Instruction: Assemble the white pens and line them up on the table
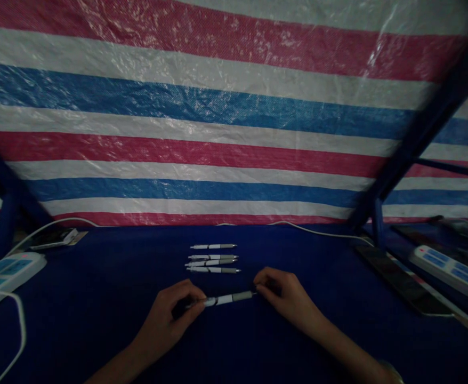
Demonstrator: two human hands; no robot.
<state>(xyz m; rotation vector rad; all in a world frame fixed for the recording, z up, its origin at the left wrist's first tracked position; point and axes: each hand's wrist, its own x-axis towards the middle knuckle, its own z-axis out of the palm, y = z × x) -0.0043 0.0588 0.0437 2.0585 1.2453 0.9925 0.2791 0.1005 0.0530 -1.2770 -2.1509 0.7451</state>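
Note:
A white pen with a grey grip (228, 299) lies sideways between my two hands, slightly raised at its right end. My left hand (178, 309) pinches the pen's left end between thumb and fingers, which hide part of that end. At the other end, the fingers of my right hand (279, 290) close in a pinch at the pen's tip, and the very point is hard to make out in the dim light. Beyond the hands, several similar pens (214, 270) lie in a loose stack of rows, their grey grips towards the right.
The blue table (226, 352) ends at a striped plastic sheet (202, 165). A power strip (14, 274) with a white cable stands at left, another power strip (453, 272) at right. Beside that lies a dark phone (402, 277). Blue metal posts (394, 160) flank both sides.

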